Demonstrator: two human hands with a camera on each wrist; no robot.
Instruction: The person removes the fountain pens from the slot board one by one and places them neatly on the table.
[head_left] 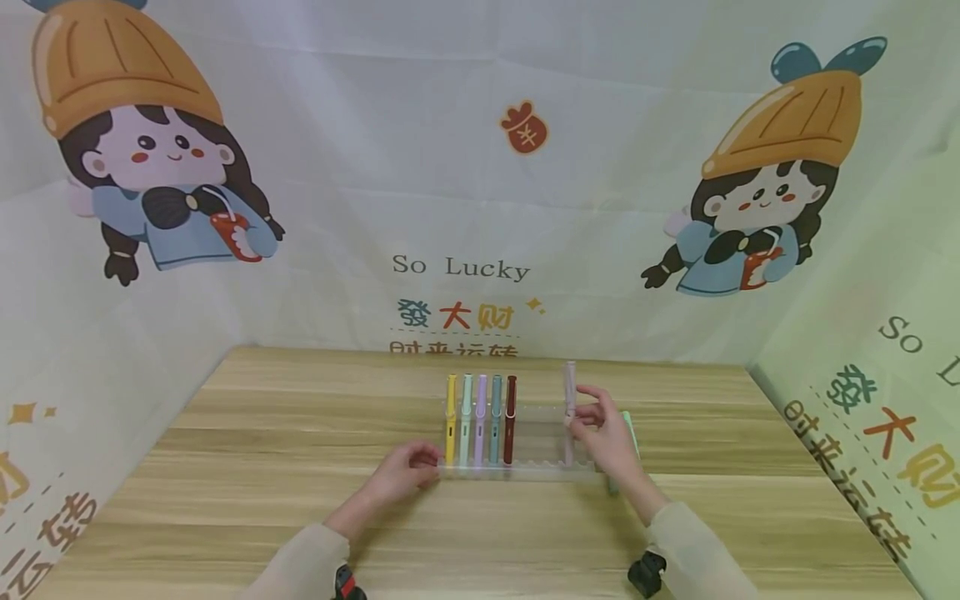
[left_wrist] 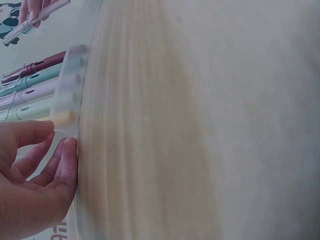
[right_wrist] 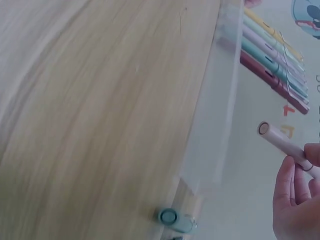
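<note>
A clear plastic pen rack (head_left: 540, 472) stands on the table with a row of capped pens upright at its left: yellow (head_left: 451, 421), mint (head_left: 467, 421), lilac (head_left: 481, 421), teal (head_left: 496, 421) and dark red (head_left: 511, 421). My left hand (head_left: 408, 468) holds the rack's left end, thumb and curved fingers at its corner beside the yellow pen. Between thumb and fingers, my right hand (head_left: 606, 433) pinches a pale pink pen (head_left: 570, 383) near the rack's right end. In the right wrist view this pen's lower end (right_wrist: 270, 131) appears apart from the rack's front strip (right_wrist: 212, 125).
Right of the rack lie a light green pen (head_left: 630, 429), partly behind my right hand, and a teal pen end (right_wrist: 170, 216). The wood-grain table (head_left: 300, 417) meets a printed cloth backdrop (head_left: 337, 208) behind and at both sides.
</note>
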